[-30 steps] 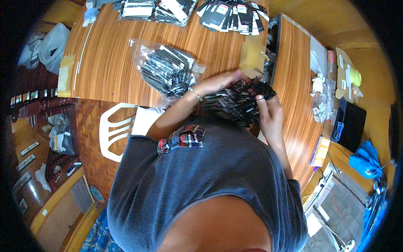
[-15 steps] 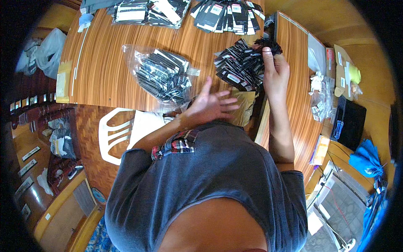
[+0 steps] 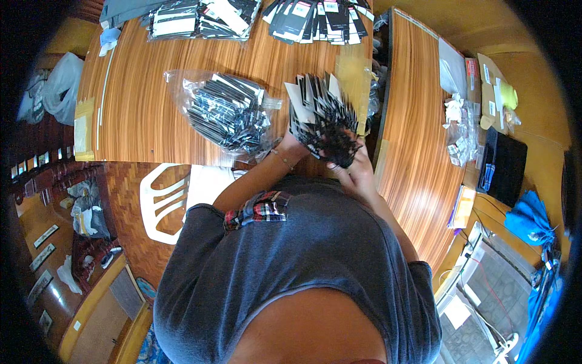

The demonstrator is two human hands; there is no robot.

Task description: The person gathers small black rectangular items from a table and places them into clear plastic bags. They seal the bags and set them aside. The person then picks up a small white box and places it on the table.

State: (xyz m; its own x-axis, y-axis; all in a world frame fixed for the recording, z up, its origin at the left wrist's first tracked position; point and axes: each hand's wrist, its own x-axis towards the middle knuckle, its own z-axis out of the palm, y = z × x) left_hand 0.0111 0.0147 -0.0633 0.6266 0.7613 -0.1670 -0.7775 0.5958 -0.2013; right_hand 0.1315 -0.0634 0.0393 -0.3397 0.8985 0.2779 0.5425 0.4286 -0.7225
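A thick bundle of black-and-white hang tags is between my hands at the table's near edge, its black strings bunched toward me. My right hand closes round the string end from the right. At the bundle's left side my left hand holds the tags, its fingers mostly hidden behind them. Just left of that hand lies a clear plastic bag packed with similar tags.
Fanned hang tags and another filled plastic bag lie along the table's far side. A gap separates the wooden table from a side surface at right. A white plastic chair stands at left.
The bundle has come toward me and left in my right hand, its tags now pointing away from me. My left hand, spread open before, has moved onto the bundle's left side.
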